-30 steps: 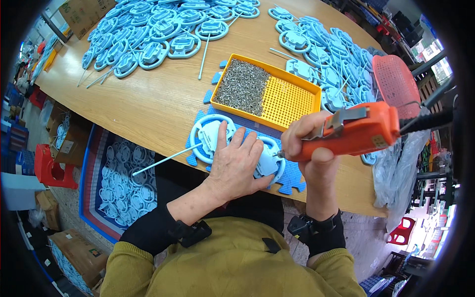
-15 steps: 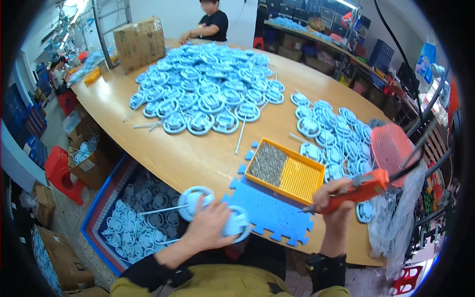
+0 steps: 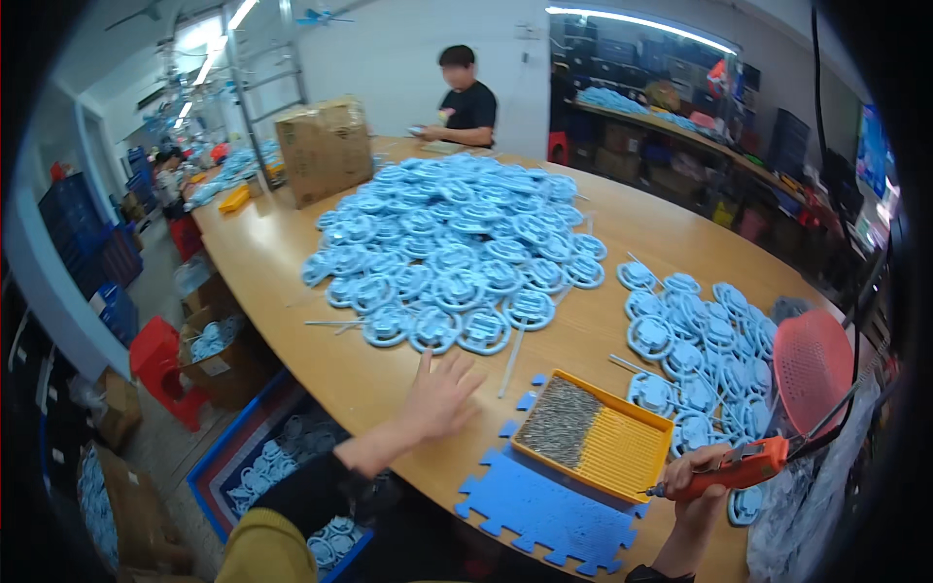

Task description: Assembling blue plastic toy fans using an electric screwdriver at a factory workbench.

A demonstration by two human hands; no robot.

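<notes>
the left hand (image 3: 435,400), empty and spread, hovers near the blue discs (image 3: 457,233) heaped on the bench (image 3: 267,282), while the right hand (image 3: 696,474) grips the driver (image 3: 748,465) beside the tray (image 3: 625,455), likely set there to keep screws (image 3: 559,426) handy.

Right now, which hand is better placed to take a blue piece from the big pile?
Probably the left hand: it looks open, holds nothing visible and is near the big pile. The right hand is farther away, beside the yellow tray, wrapped around the orange driver.
</notes>
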